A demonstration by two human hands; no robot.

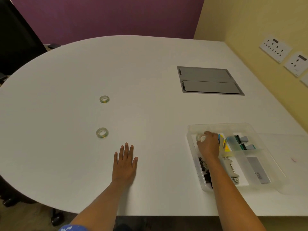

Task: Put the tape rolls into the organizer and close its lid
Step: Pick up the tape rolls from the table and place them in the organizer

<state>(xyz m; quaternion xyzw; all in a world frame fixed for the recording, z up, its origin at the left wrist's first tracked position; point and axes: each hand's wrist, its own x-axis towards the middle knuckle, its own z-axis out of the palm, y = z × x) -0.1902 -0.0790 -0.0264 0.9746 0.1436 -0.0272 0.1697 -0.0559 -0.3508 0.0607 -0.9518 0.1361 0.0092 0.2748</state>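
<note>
Two clear tape rolls lie flat on the white table: one (104, 99) farther away, one (102, 132) nearer, both left of centre. A clear plastic organizer (191, 129) stands at the right, its transparent lid (293, 164) lying open on the table to its right. My right hand (209, 145) is inside the organizer's far-left compartment, fingers closed around a third tape roll (200, 138). Flat on the table, palm down and fingers spread, my left hand (125, 162) rests just right of and below the nearer roll, holding nothing.
The organizer holds binder clips (204, 165), a stapler-like tool (230, 167), coloured notes (225, 144) and a grey card (257, 169). A grey floor-box hatch (209, 80) is set in the table behind. A wall with sockets (275, 49) runs along the right; a black chair (15, 35) stands far left.
</note>
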